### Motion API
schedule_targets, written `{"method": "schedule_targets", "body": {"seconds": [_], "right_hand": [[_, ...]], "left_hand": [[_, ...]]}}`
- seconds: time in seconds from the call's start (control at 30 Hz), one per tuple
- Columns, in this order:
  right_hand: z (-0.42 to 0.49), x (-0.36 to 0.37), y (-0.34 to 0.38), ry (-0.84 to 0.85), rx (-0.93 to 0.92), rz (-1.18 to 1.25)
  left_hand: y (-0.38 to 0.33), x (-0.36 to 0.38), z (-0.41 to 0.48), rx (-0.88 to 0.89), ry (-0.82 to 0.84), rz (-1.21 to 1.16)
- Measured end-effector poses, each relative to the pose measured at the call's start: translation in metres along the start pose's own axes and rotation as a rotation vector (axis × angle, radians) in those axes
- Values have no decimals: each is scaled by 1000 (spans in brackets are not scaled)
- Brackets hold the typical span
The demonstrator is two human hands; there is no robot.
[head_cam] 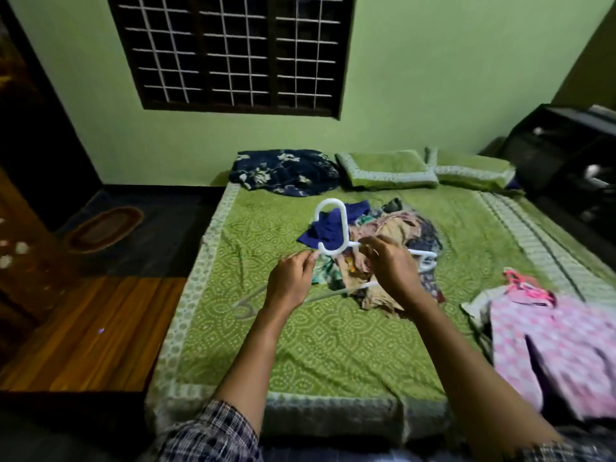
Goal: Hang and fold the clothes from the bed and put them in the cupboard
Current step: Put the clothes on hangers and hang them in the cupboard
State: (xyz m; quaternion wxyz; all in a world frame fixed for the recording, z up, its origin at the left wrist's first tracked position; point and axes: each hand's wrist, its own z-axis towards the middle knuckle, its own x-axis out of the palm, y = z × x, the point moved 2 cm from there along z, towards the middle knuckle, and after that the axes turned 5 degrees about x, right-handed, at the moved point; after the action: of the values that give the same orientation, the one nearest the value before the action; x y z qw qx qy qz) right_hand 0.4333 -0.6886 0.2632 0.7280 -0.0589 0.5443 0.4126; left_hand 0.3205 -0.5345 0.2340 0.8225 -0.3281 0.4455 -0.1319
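Observation:
A white plastic hanger (333,225) is held up over the green bed (333,345), its hook pointing away from me. My left hand (291,281) pinches its left shoulder and my right hand (388,265) grips it just right of the hook. Behind it lies a heap of mixed clothes (383,248) with a blue garment (333,228) on its left. A pink patterned garment (550,348) on a pink hanger (523,285) lies flat at the bed's right side.
A dark floral blanket (286,171) and two green pillows (386,168) lie at the head of the bed. A wooden bench (86,335) stands to the left, a dark shelf unit (566,155) to the right. A brown mat (103,228) lies on the floor.

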Motion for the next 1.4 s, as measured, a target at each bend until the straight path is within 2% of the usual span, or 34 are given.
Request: {"method": "schedule_targets", "body": {"seconds": [0.2, 0.5, 0.87, 1.27, 1.4], "right_hand": [[11, -19, -86, -28, 75, -4], [78, 19, -164, -23, 151, 128], [205, 96, -229, 168, 196, 161], [309, 181, -235, 350, 21, 291], [333, 219, -233, 314, 49, 385]], "left_hand": [[-48, 70, 27, 45, -19, -10], [-41, 143, 110, 88, 3, 90], [11, 209, 227, -96, 30, 151], [77, 224, 288, -325, -67, 181], [111, 224, 302, -408, -81, 197]]}}
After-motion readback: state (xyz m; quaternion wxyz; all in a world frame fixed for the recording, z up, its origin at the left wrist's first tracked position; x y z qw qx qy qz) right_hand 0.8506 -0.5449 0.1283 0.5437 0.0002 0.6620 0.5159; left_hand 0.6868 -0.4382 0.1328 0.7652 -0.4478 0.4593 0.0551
